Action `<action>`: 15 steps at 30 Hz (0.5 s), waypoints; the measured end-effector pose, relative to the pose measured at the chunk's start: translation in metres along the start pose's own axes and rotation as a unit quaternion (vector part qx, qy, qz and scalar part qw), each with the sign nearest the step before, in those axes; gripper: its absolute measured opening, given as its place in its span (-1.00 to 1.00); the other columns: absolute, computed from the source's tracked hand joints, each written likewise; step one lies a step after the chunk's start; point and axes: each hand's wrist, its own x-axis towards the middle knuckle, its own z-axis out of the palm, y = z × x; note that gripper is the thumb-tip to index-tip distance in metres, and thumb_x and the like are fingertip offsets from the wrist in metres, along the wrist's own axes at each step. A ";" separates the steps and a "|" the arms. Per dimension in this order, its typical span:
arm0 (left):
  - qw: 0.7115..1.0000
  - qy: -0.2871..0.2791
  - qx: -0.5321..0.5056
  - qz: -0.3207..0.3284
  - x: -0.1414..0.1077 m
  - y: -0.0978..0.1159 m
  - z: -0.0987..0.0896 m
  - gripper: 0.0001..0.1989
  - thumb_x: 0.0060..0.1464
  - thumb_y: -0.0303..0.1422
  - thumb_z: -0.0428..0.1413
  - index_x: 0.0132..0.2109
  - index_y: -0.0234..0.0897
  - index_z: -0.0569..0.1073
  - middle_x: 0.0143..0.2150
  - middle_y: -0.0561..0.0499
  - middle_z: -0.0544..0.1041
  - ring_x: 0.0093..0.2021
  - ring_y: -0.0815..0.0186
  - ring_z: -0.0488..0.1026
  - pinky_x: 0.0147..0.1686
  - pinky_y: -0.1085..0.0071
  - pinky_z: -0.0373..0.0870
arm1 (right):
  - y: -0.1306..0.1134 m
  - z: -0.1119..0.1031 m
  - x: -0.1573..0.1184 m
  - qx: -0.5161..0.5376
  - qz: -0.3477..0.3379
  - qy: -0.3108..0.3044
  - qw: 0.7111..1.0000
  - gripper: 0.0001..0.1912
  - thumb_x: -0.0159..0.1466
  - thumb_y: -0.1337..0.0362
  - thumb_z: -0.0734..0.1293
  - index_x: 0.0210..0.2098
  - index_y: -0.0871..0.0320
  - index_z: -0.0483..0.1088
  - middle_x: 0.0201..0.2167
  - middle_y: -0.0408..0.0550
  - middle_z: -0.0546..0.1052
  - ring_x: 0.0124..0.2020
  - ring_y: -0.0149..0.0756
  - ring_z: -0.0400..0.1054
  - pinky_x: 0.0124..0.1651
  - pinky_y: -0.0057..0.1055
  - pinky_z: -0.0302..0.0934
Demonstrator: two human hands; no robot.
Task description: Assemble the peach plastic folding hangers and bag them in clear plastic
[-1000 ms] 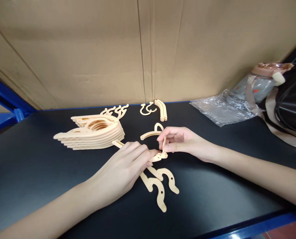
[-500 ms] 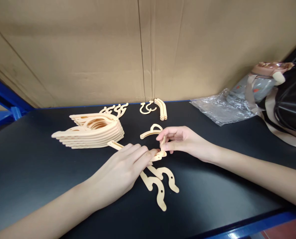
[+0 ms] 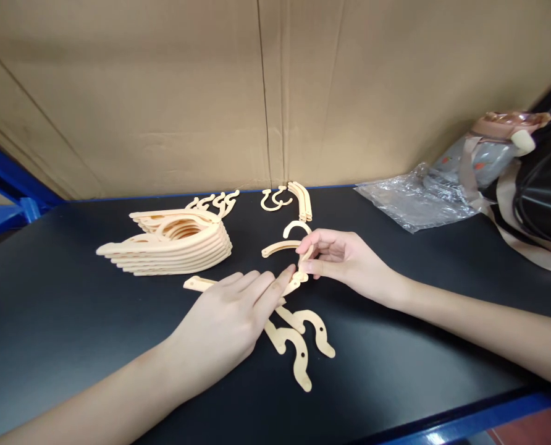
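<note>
My left hand (image 3: 236, 312) is closed over a cream plastic hanger arm (image 3: 196, 283), whose left end sticks out past the knuckles. At the arm's right end, my right hand (image 3: 333, 256) pinches a curved hanger hook (image 3: 296, 230) between thumb and fingers; the joint between the two parts is partly covered by fingertips. Just behind the fingers lies a loose curved hanger arm (image 3: 278, 248). Two flat hanger pieces with curled ends, one of them a near piece (image 3: 300, 364), rest on the table below my left fingers, their upper ends hidden.
A stack of folded hangers (image 3: 173, 256) stands at the left, with several hooks (image 3: 220, 201) behind. More hooks (image 3: 272, 201) and curved arms (image 3: 302, 201) lie at the back. A plastic bag (image 3: 409, 201), bottle (image 3: 493, 148) and black bag (image 3: 544, 191) are right. Cardboard (image 3: 164, 93) rises behind the table.
The hanger arm under my left hand has swung, its left end now lower and farther left. The hook in my right hand has turned, its curve shifting slightly right and away from me.
</note>
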 end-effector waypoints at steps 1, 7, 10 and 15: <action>1.000 -0.004 0.002 -0.001 0.000 0.000 -0.001 -0.53 0.21 -0.64 -0.13 0.25 -0.46 0.25 -0.36 -0.01 0.47 -0.41 0.23 0.42 -0.46 0.33 0.33 | 0.000 0.000 0.000 -0.003 -0.003 0.005 1.000 -0.83 0.17 0.25 0.48 -0.26 0.12 0.46 -0.39 -0.20 0.52 -0.38 -0.43 0.42 -0.17 -0.37 0.34; 1.000 -0.021 -0.005 -0.020 -0.001 0.003 -0.001 -0.49 0.16 -0.67 -0.13 0.25 -0.46 0.26 -0.37 0.00 0.46 -0.44 0.22 0.41 -0.47 0.32 0.34 | -0.001 0.001 0.001 -0.005 0.001 0.011 1.000 -0.85 0.16 0.26 0.48 -0.31 0.13 0.45 -0.41 -0.20 0.52 -0.37 -0.41 0.43 -0.14 -0.35 0.35; 0.999 -0.024 -0.003 -0.025 -0.002 0.003 0.002 -0.46 0.14 -0.68 -0.14 0.26 -0.44 0.25 -0.37 0.01 0.45 -0.45 0.22 0.39 -0.47 0.31 0.31 | -0.002 0.002 0.001 0.003 0.010 0.007 1.000 -0.86 0.16 0.28 0.48 -0.33 0.13 0.45 -0.40 -0.21 0.52 -0.35 -0.42 0.44 -0.11 -0.35 0.35; 1.000 -0.016 -0.010 -0.020 -0.001 0.004 0.002 -0.45 0.10 -0.71 -0.14 0.24 -0.47 0.26 -0.34 0.00 0.47 -0.42 0.23 0.39 -0.45 0.32 0.30 | -0.002 0.001 0.001 0.016 0.016 -0.004 1.000 -0.85 0.15 0.30 0.49 -0.35 0.15 0.44 -0.41 -0.22 0.53 -0.34 -0.43 0.45 -0.09 -0.37 0.34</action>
